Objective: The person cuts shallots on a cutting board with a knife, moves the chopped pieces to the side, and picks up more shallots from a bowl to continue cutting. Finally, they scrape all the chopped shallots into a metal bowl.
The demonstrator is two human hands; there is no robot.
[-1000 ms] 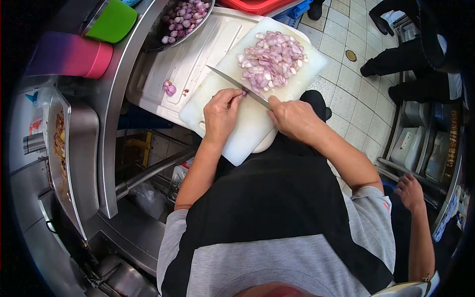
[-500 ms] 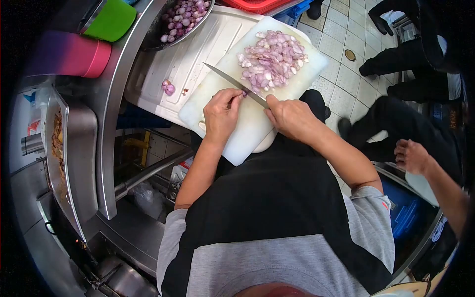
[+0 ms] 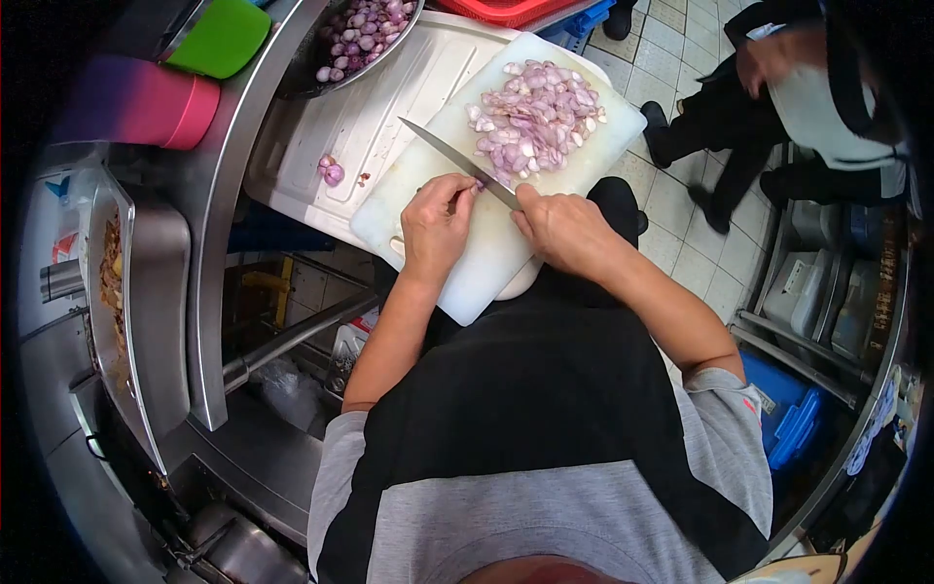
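My right hand [image 3: 562, 226] grips the handle of a kitchen knife [image 3: 449, 154], its long blade slanting up and left over the white cutting board [image 3: 457, 277]. Pinched in the fingers of my left hand [image 3: 435, 222] is a small purple shallot [image 3: 478, 185], mostly hidden, touching or very near the blade. A pile of cut, peeled shallots [image 3: 535, 117] covers the far part of the board. Left of the board, a couple of whole shallots [image 3: 333, 174] lie on the white plastic lid [image 3: 282, 185] beneath it.
A metal bowl [image 3: 384, 60] of whole shallots stands at the back, near a red basket [image 3: 501, 10]. At left are a metal counter edge [image 3: 209, 243], a pink container [image 3: 185, 109] and a green one [image 3: 222, 39]. Another person [image 3: 720, 127] is at the right on the tiled floor [image 3: 681, 238].
The person on the right has moved farther forward, uncovering shelves and a blue bin. My right hand and the knife have shifted slightly left; my left hand stays nearly still.
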